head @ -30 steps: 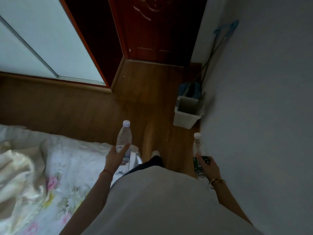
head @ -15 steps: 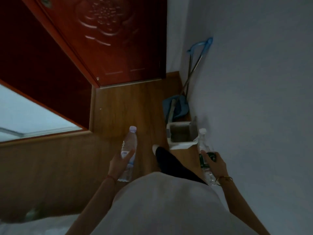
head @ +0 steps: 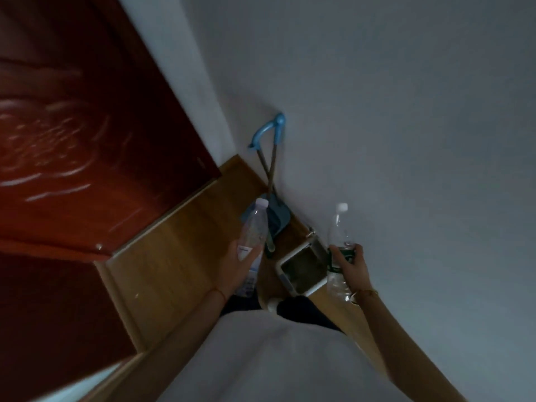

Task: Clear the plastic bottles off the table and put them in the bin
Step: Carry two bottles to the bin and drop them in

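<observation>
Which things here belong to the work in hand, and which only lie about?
In hand: left hand holding the white-label bottle; right hand holding the green-label bottle.
Lying about: white bin, blue dustpan, red door.

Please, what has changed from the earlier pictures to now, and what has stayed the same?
The person has walked toward the wall: the white rectangular plastic bin now lies close below, between the hands; the bed has left the view. Unchanged: the left hand grips a clear pale-labelled plastic bottle, the right hand a clear green-labelled plastic bottle, both caps up.
</observation>
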Motion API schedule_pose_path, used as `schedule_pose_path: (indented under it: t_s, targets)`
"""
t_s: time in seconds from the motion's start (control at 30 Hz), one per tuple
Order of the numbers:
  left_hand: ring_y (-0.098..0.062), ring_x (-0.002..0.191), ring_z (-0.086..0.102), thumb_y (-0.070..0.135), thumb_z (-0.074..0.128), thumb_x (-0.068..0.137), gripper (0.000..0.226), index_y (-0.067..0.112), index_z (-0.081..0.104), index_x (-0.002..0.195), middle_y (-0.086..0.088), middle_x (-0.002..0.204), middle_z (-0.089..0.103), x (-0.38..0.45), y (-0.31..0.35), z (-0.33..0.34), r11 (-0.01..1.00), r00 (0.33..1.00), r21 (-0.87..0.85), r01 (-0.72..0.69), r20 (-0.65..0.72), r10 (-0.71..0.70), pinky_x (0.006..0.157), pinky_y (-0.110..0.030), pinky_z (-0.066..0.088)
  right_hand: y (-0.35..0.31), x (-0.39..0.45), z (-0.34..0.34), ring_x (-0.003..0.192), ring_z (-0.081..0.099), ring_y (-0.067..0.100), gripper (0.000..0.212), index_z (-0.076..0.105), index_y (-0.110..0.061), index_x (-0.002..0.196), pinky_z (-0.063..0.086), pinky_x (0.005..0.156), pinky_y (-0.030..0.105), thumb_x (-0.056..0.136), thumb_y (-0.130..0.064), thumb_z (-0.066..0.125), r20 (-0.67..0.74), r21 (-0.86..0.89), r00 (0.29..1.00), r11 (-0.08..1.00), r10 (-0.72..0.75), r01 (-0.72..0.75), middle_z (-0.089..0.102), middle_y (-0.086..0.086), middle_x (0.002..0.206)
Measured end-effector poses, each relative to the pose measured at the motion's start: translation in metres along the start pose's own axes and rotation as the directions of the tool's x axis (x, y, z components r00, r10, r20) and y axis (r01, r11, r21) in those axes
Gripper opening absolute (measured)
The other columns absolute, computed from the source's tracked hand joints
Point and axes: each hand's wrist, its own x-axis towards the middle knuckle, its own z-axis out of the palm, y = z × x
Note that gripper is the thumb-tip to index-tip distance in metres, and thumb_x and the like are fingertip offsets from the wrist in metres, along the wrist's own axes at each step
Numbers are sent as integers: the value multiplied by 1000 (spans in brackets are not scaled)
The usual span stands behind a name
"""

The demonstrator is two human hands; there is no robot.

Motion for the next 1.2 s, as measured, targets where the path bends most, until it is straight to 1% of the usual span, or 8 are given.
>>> schedule_pose_path:
  t_s: [0.07,0.2,0.43,0.57,0.7,0.87,1.03,1.2]
  targets:
    - [-18,100,64,60,72,68,58,29,51,112,-3,116,63,25,22,-10,997,991,40,-60,118,55,90,-42,54,-1,3,19,96,65,31,58,44,-19,115,55,86,51,73,-45,74,-66,101,996,994,53,-46,62,13,109]
    - [-12,86,62,25,72,82,38,21,46,110,-9,111,60,81,54,-1,986,928,94,-140,359,98,69,-25,51,10,9,58,95,62,26,60,41,-12,118,54,85,43,75,-34,76,-242,157,958,981,153,-117,61,8,107]
    - [-10,93,60,34,75,78,59,26,41,126,8,111,54,143,46,34,896,767,295,-333,637,75,69,-21,50,57,25,109,96,62,27,62,40,-7,116,51,75,36,72,-26,80,-456,235,860,963,231,-134,60,9,111]
    - [-19,111,59,36,80,69,65,28,47,124,7,120,55,174,7,76,840,717,318,-440,688,114,81,-30,53,107,46,120,97,57,21,62,45,-10,122,46,79,31,72,-21,80,-481,239,841,960,246,-144,61,8,114]
    - [-18,117,56,49,81,59,73,34,50,123,2,132,54,211,-42,122,778,702,353,-519,696,153,89,-38,55,169,78,132,99,59,22,55,48,-17,111,50,79,32,68,-24,82,-524,214,821,968,225,-129,60,3,107]
    - [-8,108,54,24,82,71,57,19,52,120,9,114,57,266,-101,176,755,677,313,-576,701,226,71,-7,40,243,134,160,106,59,21,62,48,-12,119,51,86,32,69,-26,82,-508,193,842,977,182,-95,61,5,117]
    - [-4,112,51,19,81,73,57,19,53,122,6,119,60,317,-150,208,702,638,293,-649,712,293,88,-16,41,296,181,190,106,55,12,68,42,-15,128,45,86,26,72,-23,79,-494,223,856,974,153,-45,61,4,121]
    - [-1,111,50,23,81,73,61,23,50,126,9,121,59,347,-176,224,661,580,282,-695,763,285,79,-3,35,329,208,205,117,57,22,76,38,-14,136,49,97,38,73,-24,79,-488,216,855,974,174,-75,60,9,128]
